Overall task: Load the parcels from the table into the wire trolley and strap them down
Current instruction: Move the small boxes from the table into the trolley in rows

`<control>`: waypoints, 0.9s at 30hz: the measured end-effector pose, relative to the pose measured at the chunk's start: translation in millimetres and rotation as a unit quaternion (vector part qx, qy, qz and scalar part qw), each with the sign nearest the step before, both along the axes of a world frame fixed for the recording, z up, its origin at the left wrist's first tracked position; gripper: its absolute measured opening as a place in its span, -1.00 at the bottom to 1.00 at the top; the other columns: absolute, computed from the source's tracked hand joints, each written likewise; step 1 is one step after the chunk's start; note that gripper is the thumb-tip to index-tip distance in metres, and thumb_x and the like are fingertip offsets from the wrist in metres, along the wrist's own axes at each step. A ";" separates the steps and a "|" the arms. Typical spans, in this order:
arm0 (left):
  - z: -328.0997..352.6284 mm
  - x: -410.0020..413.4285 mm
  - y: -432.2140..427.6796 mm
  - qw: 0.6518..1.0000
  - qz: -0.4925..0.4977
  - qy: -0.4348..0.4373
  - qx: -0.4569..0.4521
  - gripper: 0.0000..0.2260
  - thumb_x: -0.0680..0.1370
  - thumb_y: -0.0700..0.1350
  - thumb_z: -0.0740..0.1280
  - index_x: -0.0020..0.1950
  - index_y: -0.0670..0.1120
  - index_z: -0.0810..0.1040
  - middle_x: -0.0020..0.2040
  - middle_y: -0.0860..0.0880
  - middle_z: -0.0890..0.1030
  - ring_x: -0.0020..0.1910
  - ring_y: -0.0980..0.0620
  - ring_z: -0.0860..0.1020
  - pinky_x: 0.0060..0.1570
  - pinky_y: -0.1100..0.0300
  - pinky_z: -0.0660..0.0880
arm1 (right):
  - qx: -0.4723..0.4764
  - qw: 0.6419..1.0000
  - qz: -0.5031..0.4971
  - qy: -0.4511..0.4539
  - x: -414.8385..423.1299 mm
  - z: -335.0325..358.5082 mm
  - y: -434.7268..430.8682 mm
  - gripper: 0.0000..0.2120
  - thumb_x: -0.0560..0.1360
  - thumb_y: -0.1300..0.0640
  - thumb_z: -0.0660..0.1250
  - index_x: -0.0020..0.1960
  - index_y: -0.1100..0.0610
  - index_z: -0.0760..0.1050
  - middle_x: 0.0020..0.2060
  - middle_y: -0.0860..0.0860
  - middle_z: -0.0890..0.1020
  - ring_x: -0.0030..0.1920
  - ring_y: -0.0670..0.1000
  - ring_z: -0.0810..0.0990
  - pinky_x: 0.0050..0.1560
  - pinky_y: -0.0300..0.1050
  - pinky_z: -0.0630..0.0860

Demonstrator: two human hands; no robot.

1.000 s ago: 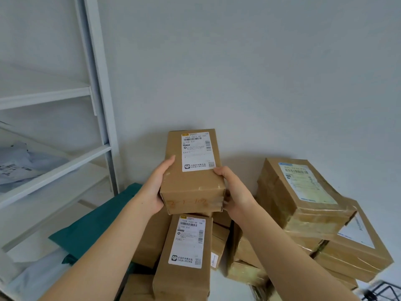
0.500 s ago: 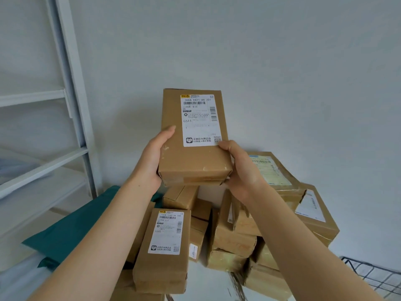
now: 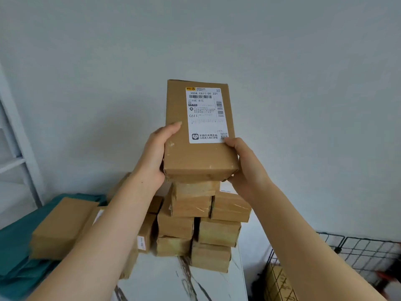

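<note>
I hold a brown cardboard parcel [image 3: 199,157] with a white shipping label up in front of the wall, above the pile. My left hand [image 3: 155,154] grips its left side, thumb on top. My right hand [image 3: 245,164] grips its lower right corner, thumb at the label's edge. Below it a stack of several taped brown parcels [image 3: 201,224] stands on the white marble-patterned table [image 3: 165,281]. The black wire trolley [image 3: 355,255] is at the lower right, with a brown parcel [image 3: 280,283] visible through its mesh.
A larger flat parcel [image 3: 58,227] lies at the left on teal fabric [image 3: 13,246]. A white metal shelf frame [image 3: 19,153] stands at the far left edge. The grey wall is close behind the pile.
Both hands have kept hold of the labelled parcel and lifted it clear of the pile. My view has swung right, so the shelf slid left and the wire trolley came into view.
</note>
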State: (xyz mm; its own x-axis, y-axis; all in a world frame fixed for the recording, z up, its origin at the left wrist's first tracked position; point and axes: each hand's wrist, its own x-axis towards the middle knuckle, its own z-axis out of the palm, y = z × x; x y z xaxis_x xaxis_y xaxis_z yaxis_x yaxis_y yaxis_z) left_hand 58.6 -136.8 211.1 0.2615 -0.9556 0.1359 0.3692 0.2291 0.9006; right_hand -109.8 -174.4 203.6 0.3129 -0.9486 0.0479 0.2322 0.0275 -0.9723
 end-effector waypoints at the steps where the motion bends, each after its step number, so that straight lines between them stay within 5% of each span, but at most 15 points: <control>1: -0.2 -18.0 -1.2 1.000 -0.005 -0.001 0.007 -0.78 0.50 0.02 0.33 0.10 0.00 0.59 0.00 -0.04 0.69 -0.02 -0.05 0.64 0.05 -0.01 0.53 | 0.002 1.000 -0.010 0.001 -19.5 -1.0 2.1 -0.80 0.48 -0.01 0.28 0.06 -0.01 0.56 -0.11 -0.08 0.67 -0.15 -0.01 0.59 -0.27 -0.14 0.40; 4: -3.8 -76.7 -4.1 0.999 -0.027 -0.003 0.030 -0.68 0.46 0.00 0.39 0.18 -0.06 0.56 0.00 -0.05 0.68 -0.01 -0.04 0.64 0.00 0.02 0.55 | 0.012 0.999 -0.036 -0.002 -80.7 -5.5 8.4 -0.81 0.49 0.00 0.28 0.04 0.00 0.57 -0.10 -0.06 0.69 -0.12 -0.01 0.62 -0.17 -0.10 0.49; 9: -19.3 -174.7 -5.7 0.996 -0.076 -0.008 0.055 -0.80 0.47 -0.02 0.37 0.06 -0.04 0.57 -0.13 -0.01 0.66 -0.13 0.00 0.61 -0.09 0.12 0.49 | 0.014 0.996 -0.086 0.006 -180.3 -21.3 23.6 -0.83 0.50 -0.01 0.26 0.00 0.00 0.57 -0.16 -0.05 0.66 -0.23 -0.01 0.55 -0.34 -0.13 0.30; 13: -37.3 -250.4 -11.9 0.991 -0.107 -0.020 0.081 -0.59 0.42 0.01 0.38 0.22 -0.12 0.51 -0.04 -0.06 0.65 -0.08 -0.03 0.60 -0.08 0.10 0.49 | 0.032 0.990 -0.134 0.007 -257.1 -38.7 35.3 -0.89 0.50 0.03 0.28 -0.04 -0.02 0.58 -0.18 -0.08 0.67 -0.17 -0.01 0.57 -0.26 -0.11 0.36; 18: -64.2 -342.8 -19.1 0.981 -0.157 -0.062 0.091 -0.69 0.46 -0.04 0.33 0.18 -0.03 0.48 0.00 -0.01 0.64 -0.08 0.01 0.58 -0.20 0.14 0.46 | 0.040 0.986 -0.153 0.049 -352.6 -65.6 42.3 -0.85 0.53 0.08 0.25 0.06 -0.08 0.53 0.08 -0.03 0.64 0.07 0.02 0.59 0.02 -0.07 0.47; 21: -81.8 -387.9 -25.6 0.971 -0.195 -0.082 0.108 -0.53 0.34 -0.06 0.34 0.26 -0.02 0.46 0.03 0.00 0.64 -0.01 0.00 0.56 -0.06 0.08 0.47 | 0.055 0.982 -0.162 0.079 -400.0 -83.6 41.6 -0.79 0.53 0.11 0.25 0.14 -0.07 0.50 0.10 -0.03 0.63 0.06 -0.01 0.56 -0.05 -0.15 0.46; 27: -106.5 -452.4 -49.5 0.953 -0.239 -0.123 0.142 -0.50 0.36 -0.14 0.34 0.30 0.03 0.41 -0.05 0.05 0.58 -0.12 0.08 0.50 -0.18 0.18 0.40 | 0.121 0.970 -0.191 0.092 -461.8 -114.4 23.4 -0.72 0.49 0.20 0.28 0.18 0.00 0.48 0.08 0.04 0.62 0.03 0.05 0.58 -0.19 -0.15 0.54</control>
State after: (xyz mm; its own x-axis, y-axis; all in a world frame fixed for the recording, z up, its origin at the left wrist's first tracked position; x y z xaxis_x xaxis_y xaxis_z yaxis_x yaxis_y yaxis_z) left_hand -393.8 -186.3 104.6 -0.2185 -0.9650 -0.1450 0.1406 -0.1782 0.9739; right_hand -571.6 -151.0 89.2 -0.0814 -0.9736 -0.2132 0.0936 0.2055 -0.9742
